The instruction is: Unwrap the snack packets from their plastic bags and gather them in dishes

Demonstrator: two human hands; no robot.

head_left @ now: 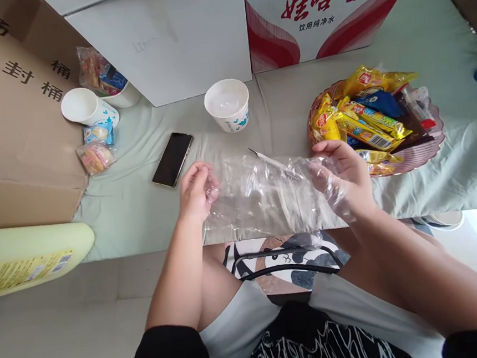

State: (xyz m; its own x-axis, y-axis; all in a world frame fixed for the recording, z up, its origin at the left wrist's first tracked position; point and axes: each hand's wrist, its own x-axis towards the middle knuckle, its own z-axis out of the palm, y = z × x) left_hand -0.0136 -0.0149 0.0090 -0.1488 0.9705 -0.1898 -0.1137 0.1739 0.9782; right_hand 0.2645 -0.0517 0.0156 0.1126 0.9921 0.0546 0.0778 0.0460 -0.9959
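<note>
Stretching a clear plastic bag (265, 196) between both hands, the person held it flat just above the near edge of the green cloth (141, 210), so that the film stayed spread rather than crumpled. The left hand (195, 191) was curled almost closed, fingertips pinching the bag's left end. The right hand (341, 178) gripped the right end with fingers bent over the film, and part of the plastic seemed to wrap the hand itself; whether it was inside the bag I could not tell. A thin pen-like stick (273, 163) lay just beyond the bag, seen partly through it. A dish of wrapped snacks (423, 149) sat close on the right, within easy reach of that hand. Farther off stood a paper cup (227, 105), and a phone (172, 158) rested face up to the left. Another cup (79, 106) and a few small snack packets (95, 155) lay far left beside a cardboard box (12, 126).
</note>
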